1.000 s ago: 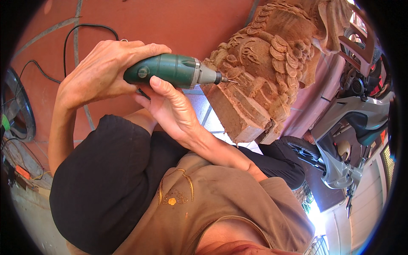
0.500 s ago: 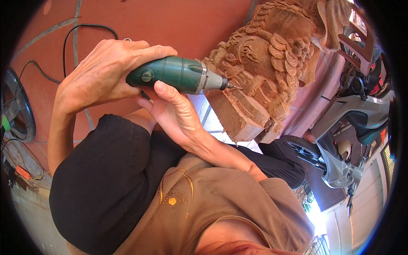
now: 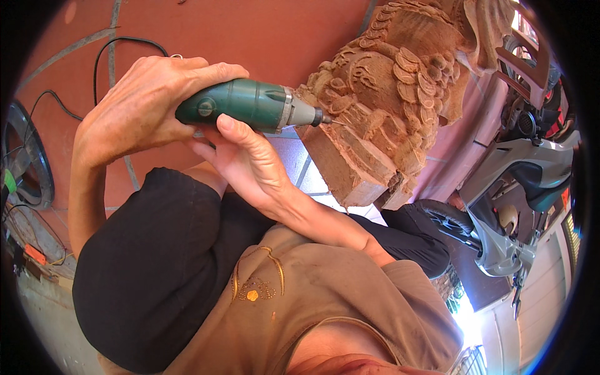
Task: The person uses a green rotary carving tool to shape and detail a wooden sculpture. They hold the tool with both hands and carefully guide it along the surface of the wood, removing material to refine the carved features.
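A green rotary tool [image 3: 240, 105] with a grey nose is held sideways by both of my hands. My left hand [image 3: 134, 103] wraps over its rear end from above, back of the hand up, a ring on one finger. Under the body, my right hand [image 3: 259, 165] supports it palm up, its thumb against the near side and its other fingers partly hidden. The thin bit [image 3: 334, 121] points right at a large brown wood carving [image 3: 375, 87] with scale-like relief and a blocky near end. Its tip appears to meet the carving's surface, though exact contact is too small to tell.
A black cord [image 3: 131, 38] loops over the red tiled floor [image 3: 237, 37] behind my left hand. At far left stands a dark round wheel-like object [image 3: 28, 162]. To the right are a brown plastic chair [image 3: 528, 75] and a grey motorbike [image 3: 490, 240]. My bent knee [image 3: 144, 262] rises below the tool.
Both hands and the rotary tool have shifted slightly left, drawing the bit back along the carving. The carving has not visibly moved.
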Available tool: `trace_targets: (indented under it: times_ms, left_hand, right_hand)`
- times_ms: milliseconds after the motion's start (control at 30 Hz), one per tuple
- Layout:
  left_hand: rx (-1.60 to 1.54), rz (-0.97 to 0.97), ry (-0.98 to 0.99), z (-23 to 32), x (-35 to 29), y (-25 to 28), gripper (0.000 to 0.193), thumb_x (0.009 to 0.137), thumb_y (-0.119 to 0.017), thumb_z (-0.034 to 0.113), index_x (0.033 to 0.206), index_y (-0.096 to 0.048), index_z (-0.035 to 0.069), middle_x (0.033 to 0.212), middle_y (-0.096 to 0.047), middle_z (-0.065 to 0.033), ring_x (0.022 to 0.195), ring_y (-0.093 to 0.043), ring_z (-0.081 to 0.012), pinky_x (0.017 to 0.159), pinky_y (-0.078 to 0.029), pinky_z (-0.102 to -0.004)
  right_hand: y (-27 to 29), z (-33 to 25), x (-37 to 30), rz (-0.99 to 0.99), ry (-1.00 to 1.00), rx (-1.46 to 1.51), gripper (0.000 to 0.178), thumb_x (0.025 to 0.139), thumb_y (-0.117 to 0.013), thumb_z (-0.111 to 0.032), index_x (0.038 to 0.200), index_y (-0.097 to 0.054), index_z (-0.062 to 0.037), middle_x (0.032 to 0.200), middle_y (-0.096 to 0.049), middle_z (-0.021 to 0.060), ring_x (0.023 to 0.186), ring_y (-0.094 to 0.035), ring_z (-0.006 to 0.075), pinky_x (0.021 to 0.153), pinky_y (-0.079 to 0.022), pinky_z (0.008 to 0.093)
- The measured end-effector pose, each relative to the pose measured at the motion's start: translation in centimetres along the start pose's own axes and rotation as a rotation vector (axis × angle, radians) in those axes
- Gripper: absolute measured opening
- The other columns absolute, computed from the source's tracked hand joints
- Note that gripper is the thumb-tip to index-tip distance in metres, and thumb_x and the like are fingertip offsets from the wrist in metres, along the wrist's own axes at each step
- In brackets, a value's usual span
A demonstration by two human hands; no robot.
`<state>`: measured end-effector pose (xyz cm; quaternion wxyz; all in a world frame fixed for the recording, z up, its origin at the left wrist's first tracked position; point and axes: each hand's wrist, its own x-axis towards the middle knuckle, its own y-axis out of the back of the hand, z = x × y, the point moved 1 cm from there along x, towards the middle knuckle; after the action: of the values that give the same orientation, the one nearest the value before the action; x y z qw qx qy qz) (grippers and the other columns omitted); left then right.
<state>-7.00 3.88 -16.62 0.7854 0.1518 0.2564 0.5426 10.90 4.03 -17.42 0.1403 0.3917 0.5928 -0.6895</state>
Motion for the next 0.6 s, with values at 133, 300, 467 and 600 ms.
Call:
trace_targets:
  times_ms: [133,300,467,600]
  left_hand:
    - [-0.011,-0.010,0.005,-0.4,0.0,-0.1,0.058,0.063,-0.072,0.009,0.119,-0.059,0.009,0.095,-0.067,-0.0129,0.080,-0.064,-0.0325,0.071,-0.051,-0.0398]
    - [-0.009,0.001,0.006,0.2,0.0,0.0,0.056,0.063,-0.072,0.010,0.118,-0.060,0.008,0.094,-0.067,-0.0137,0.081,-0.064,-0.0333,0.071,-0.051,-0.0394]
    - [-0.001,0.022,0.013,2.1,-0.8,0.5,0.057,0.064,-0.073,0.007,0.120,-0.059,0.008,0.097,-0.067,-0.0147,0.085,-0.065,-0.0324,0.076,-0.052,-0.0379]
    - [-0.038,0.185,-0.025,3.7,-2.3,-1.0,0.058,0.066,-0.072,0.008,0.123,-0.057,0.009,0.100,-0.066,-0.0142,0.086,-0.065,-0.0323,0.076,-0.052,-0.0377]
  right_hand:
    - [0.7,0.3,0.6,0.007,-0.029,0.045,0.037,0.082,-0.073,-0.009,0.116,-0.056,-0.0098,0.118,-0.059,0.0070,0.117,-0.052,0.0230,0.110,-0.034,0.0477]
    - [0.6,0.3,0.4,0.005,-0.030,0.020,0.036,0.083,-0.073,-0.011,0.115,-0.057,-0.0111,0.117,-0.060,0.0069,0.117,-0.052,0.0227,0.108,-0.035,0.0468]
    - [0.1,0.6,-1.0,-0.006,0.005,-0.073,0.043,0.083,-0.073,-0.012,0.121,-0.053,-0.0122,0.122,-0.055,0.0049,0.120,-0.049,0.0215,0.107,-0.034,0.0466]
    - [-0.2,0.4,-3.0,-0.068,0.039,-0.179,0.048,0.083,-0.073,-0.013,0.124,-0.049,-0.0118,0.123,-0.052,0.0036,0.121,-0.047,0.0187,0.105,-0.037,0.0436]
